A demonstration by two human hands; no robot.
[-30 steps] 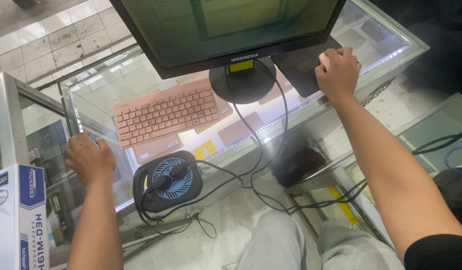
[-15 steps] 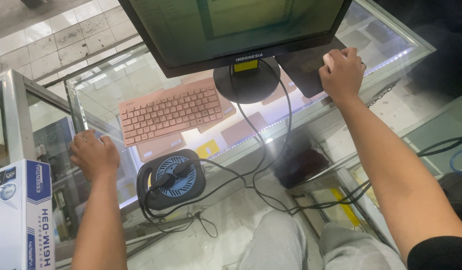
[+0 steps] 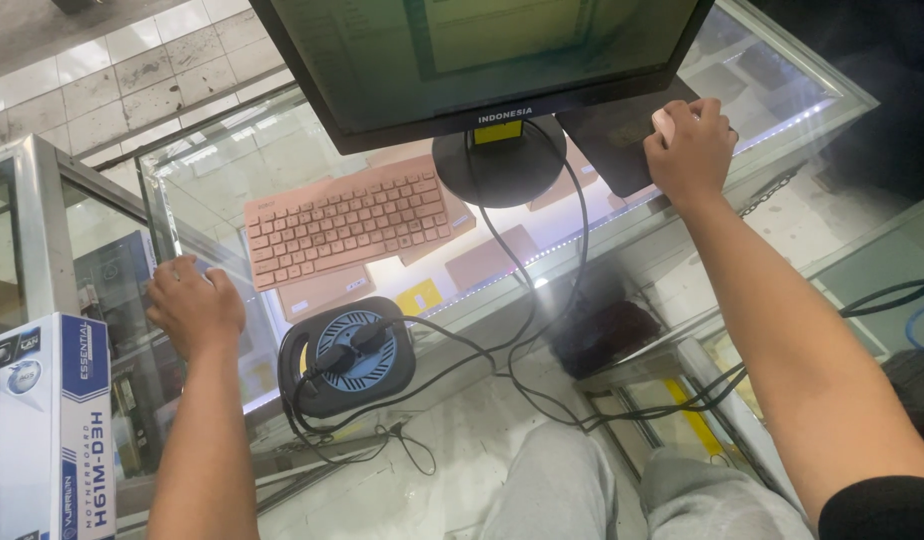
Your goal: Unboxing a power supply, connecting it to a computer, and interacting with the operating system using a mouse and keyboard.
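Resting on a glass counter (image 3: 232, 160), left hand (image 3: 194, 305) loosely curled and empty, right hand (image 3: 690, 148) cupped over pale mouse (image 3: 664, 124), tiled floor (image 3: 132, 50) beyond

One monitor (image 3: 482, 60), one pink keyboard (image 3: 347, 222), one mouse (image 3: 664, 124) on one dark mouse pad (image 3: 607, 145), one small blue-and-black fan (image 3: 349, 356), one white-and-blue box (image 3: 52, 430) (partly cut off) and two hands, left hand (image 3: 194, 308) and right hand (image 3: 694, 150), on one glass counter (image 3: 282, 150).

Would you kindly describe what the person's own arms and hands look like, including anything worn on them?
Both forearms are bare from wrist to above the elbow. The left hand and right hand wear no gloves, and no rings, watch or bands can be made out. A black short sleeve covers the right upper arm; the left sleeve is out of view.
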